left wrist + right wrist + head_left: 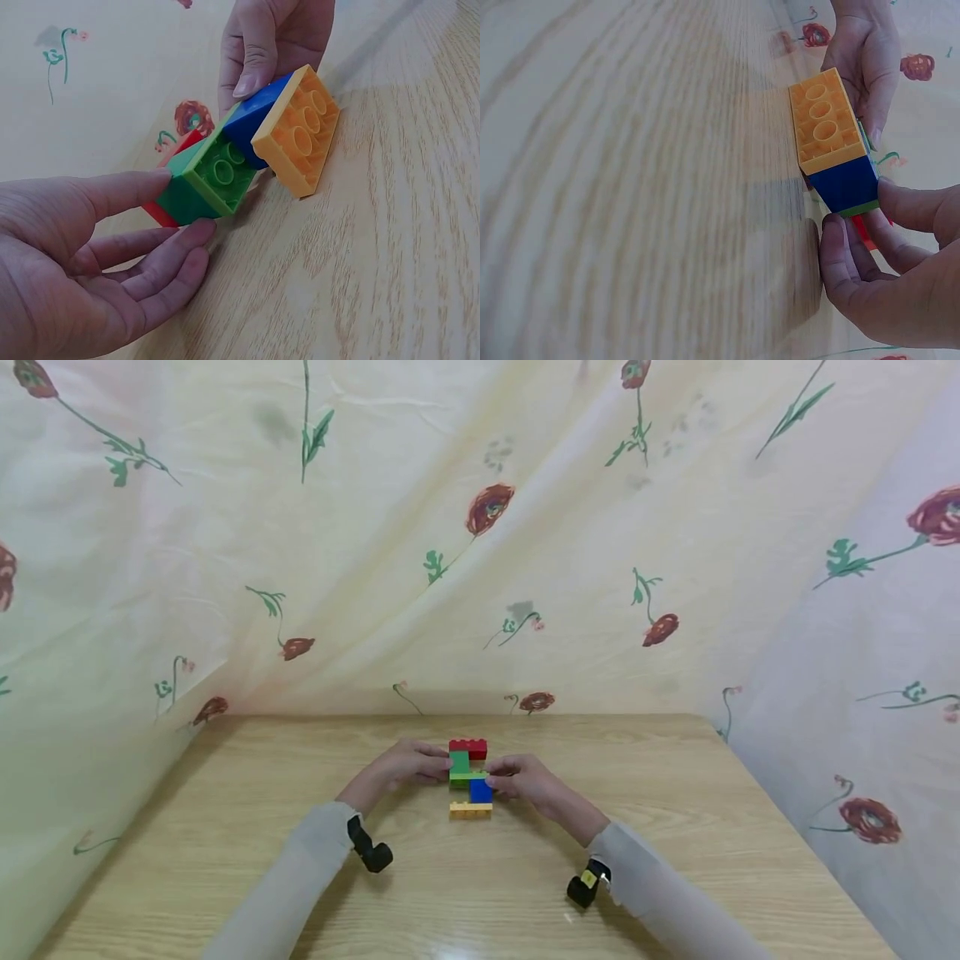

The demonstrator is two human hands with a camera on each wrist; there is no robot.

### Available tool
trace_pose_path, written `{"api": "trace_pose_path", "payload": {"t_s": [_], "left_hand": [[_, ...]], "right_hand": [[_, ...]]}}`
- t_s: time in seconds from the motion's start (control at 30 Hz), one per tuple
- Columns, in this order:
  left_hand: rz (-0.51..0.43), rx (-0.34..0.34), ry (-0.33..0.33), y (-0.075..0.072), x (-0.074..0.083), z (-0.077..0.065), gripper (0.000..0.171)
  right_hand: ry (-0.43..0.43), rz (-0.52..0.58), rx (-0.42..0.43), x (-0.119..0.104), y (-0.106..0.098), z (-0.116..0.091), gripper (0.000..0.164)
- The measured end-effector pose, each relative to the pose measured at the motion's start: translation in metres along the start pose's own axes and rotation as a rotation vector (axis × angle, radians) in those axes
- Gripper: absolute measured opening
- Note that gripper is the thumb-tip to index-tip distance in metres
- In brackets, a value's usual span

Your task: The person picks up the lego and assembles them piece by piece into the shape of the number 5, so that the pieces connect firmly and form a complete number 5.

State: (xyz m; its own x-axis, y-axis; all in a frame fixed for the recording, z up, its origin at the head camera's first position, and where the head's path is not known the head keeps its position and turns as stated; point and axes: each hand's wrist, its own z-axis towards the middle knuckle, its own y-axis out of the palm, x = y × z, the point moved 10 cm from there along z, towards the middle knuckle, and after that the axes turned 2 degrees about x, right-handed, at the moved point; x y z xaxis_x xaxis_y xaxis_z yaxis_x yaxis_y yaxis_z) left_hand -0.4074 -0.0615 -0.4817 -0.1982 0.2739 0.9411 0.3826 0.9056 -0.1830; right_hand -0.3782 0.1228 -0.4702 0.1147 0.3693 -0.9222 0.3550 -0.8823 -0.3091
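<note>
Between the two hands is a joined stack of toy building bricks: a red brick (468, 749), a dark green brick (459, 763), a light green brick (223, 171), a blue brick (481, 791) and an orange brick (471, 812). My left hand (408, 762) pinches the dark green brick between thumb and fingers. From the other side my right hand (527, 782) pinches the stack around the blue and light green bricks. Both wrist views show the hollow underside of the orange brick, facing my body. Whether the stack touches the table is unclear.
A light wood-grain table (450, 893) lies under the hands. Cream cloth with red flowers (375, 527) hangs behind the table and along its sides. Each wrist wears a black camera, one on the left wrist (372, 852) and one on the right (583, 889).
</note>
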Motion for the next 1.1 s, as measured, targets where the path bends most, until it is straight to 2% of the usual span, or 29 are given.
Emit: {"api": "trace_pose_path", "payload": {"t_s": [0.2, 0.6, 0.83, 1.1], "left_hand": [[0.012, -0.003, -0.006, -0.0009, -0.0006, -0.0017, 0.049], [0.016, 0.009, 0.019, 0.0008, -0.0003, -0.002, 0.041], [0.023, 0.015, 0.042, 0.001, -0.0015, 0.0003, 0.038], [0.017, 0.04, 0.026, 0.0021, -0.0034, -0.0016, 0.037]], "right_hand": [[0.016, -0.004, 0.005, 0.0007, 0.0019, 0.0013, 0.029], [0.023, -0.033, 0.006, 0.0006, 0.0008, 0.0024, 0.03], [0.049, -0.018, 0.034, 0.0051, -0.0022, 0.0055, 0.027], [0.041, -0.032, 0.027, 0.0069, -0.0016, 0.007, 0.027]]}}
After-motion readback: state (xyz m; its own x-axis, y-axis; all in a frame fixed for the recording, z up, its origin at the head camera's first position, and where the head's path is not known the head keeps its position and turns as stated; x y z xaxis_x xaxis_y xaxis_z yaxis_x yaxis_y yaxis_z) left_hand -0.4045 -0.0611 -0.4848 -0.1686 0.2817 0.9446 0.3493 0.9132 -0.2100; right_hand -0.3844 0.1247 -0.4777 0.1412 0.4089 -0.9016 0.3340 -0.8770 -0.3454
